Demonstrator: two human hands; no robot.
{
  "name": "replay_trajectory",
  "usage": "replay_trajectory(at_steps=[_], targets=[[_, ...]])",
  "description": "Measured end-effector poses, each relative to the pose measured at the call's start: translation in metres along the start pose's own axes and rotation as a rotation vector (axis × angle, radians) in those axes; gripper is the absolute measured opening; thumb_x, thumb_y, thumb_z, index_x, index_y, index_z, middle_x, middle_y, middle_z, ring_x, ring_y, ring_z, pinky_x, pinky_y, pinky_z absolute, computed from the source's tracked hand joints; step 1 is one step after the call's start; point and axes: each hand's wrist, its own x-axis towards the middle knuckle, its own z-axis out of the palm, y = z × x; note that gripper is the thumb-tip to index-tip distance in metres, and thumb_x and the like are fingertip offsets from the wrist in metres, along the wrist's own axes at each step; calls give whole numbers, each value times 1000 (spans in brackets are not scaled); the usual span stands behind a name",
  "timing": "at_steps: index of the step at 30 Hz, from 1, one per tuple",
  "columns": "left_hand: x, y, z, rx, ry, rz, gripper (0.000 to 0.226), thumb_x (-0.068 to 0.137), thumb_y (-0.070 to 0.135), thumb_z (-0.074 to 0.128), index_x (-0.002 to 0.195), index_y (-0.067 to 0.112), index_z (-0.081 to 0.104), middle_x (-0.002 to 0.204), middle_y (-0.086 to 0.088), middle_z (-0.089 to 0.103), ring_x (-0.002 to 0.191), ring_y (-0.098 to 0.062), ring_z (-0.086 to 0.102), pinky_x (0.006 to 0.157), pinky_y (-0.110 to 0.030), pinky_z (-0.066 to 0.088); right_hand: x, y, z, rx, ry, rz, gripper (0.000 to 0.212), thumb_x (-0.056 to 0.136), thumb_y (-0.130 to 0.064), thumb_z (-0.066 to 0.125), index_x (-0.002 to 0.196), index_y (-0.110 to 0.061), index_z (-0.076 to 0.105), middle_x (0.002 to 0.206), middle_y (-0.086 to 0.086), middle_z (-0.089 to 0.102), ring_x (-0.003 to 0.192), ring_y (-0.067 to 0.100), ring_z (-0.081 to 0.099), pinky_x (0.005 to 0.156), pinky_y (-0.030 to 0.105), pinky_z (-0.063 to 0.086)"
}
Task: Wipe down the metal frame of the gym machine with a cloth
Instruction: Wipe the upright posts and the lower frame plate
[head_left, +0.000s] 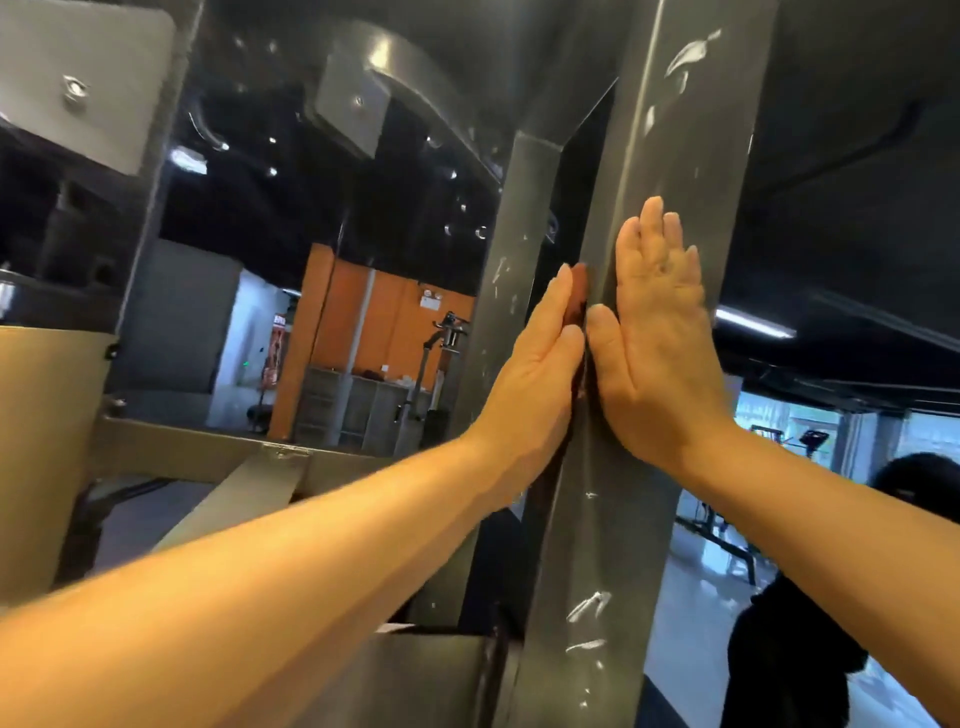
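Head view: cloth (578, 299) under flat left grip (530, 384), against frame (675, 130); right grip (660, 332) adjacent.

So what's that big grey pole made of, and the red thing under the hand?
The grey pole looks like painted metal: smooth, slightly glossy, sharp edges, pale scuffs. The reddish-brown thing under the left hand is probably cloth, dull looking, but only a sliver shows.
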Motion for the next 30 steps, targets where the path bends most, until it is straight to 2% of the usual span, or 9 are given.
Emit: replay_trajectory(at_steps=[3,8,11,14,17,21,24,28,30], targets=[[-37,-29,5,32,92,-12,52,114,21,30,160,43,23,165,26,27,148,10,27,128,-32,24,-2,-1,1,-3,8,4,69,106,-27,30,162,-3,0,171,12,-10,158,19,-14,129,39,-8],[-97,-52,13,59,194,-182,46,114,31,29,148,62,28,157,35,35,144,11,34,125,-36,32,-9,-3,4,15,-8,10,70,105,-28,30,162,-2,-1,171,13,-10,158,21,-14,129,41,-7],[-89,-44,14,51,207,-202,48,114,30,29,156,52,26,160,29,33,147,6,32,127,-39,29,-15,-4,5,7,-10,5,70,105,-28,30,162,-2,0,171,14,-10,158,22,-13,129,42,-6],[-55,-26,13,7,162,-105,55,109,30,35,162,38,22,167,21,27,152,2,27,129,-38,24,-17,-4,6,-10,-1,-3,69,105,-26,31,162,0,1,171,17,-9,158,25,-12,129,45,-4],[-55,-28,10,0,128,-46,53,113,14,32,163,29,21,165,20,28,151,4,27,128,-29,23,-19,-4,7,-19,-4,-13,69,105,-26,31,161,1,1,170,19,-8,158,28,-11,129,47,-4],[-110,-58,4,103,179,-72,49,113,19,37,149,53,32,153,37,41,143,6,41,118,-29,41,-21,-4,11,-22,23,-19,69,105,-25,33,161,2,3,170,20,-5,159,29,-9,129,47,-4],[-97,-49,5,74,196,-106,47,109,29,41,141,63,41,153,33,45,142,5,43,119,-37,41,-22,-4,13,-36,42,-21,68,106,-24,33,161,1,3,170,20,-5,159,29,-9,129,47,-2],[-45,-26,6,38,200,-50,52,107,22,40,158,33,38,162,17,40,149,1,34,127,-39,27,-22,-4,13,-41,35,-31,67,106,-25,31,162,1,3,171,19,-5,159,29,-9,129,48,-2],[-48,-30,7,32,192,-31,51,110,20,38,159,31,34,163,18,38,149,5,32,129,-35,24,-22,-4,12,-41,43,-35,67,107,-25,31,162,2,4,170,20,-4,159,29,-8,129,48,-1]])
